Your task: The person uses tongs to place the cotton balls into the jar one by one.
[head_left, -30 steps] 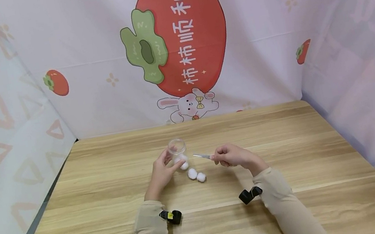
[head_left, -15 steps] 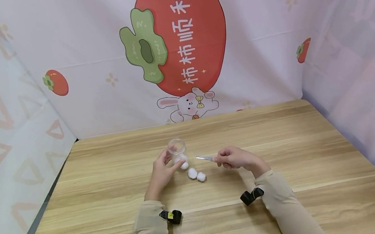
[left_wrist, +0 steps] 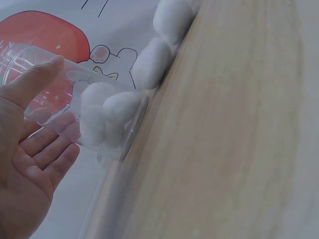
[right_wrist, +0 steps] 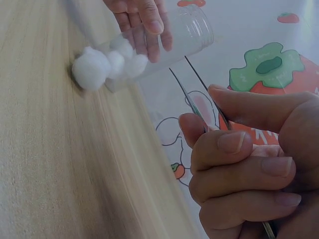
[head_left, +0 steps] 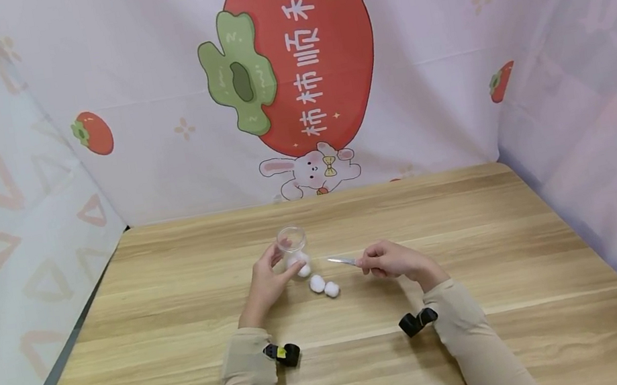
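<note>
A clear jar [head_left: 292,240] without a lid stands upright on the table, with several white cotton balls [left_wrist: 112,109] in its lower part. My left hand [head_left: 265,285] holds it from the left, the thumb on the near side and the other fingers [left_wrist: 50,144] behind. My right hand [head_left: 395,262] pinches a pair of metal tweezers [head_left: 342,260] between thumb and index finger. Their tips [right_wrist: 178,82] stand apart with nothing between them, pointing toward the jar without touching it. Two loose cotton balls [head_left: 317,284] lie side by side on the table in front of the jar.
The wood-grain table [head_left: 339,378] reaches back to a printed cloth [head_left: 425,118] hanging upright behind it. Further cloth panels [head_left: 4,202] close in the left and right sides. A small black camera [head_left: 289,355] is strapped to each wrist.
My right hand and the tweezers have drifted slightly to the right, away from the jar. The left hand, the jar and the cotton balls stay in place.
</note>
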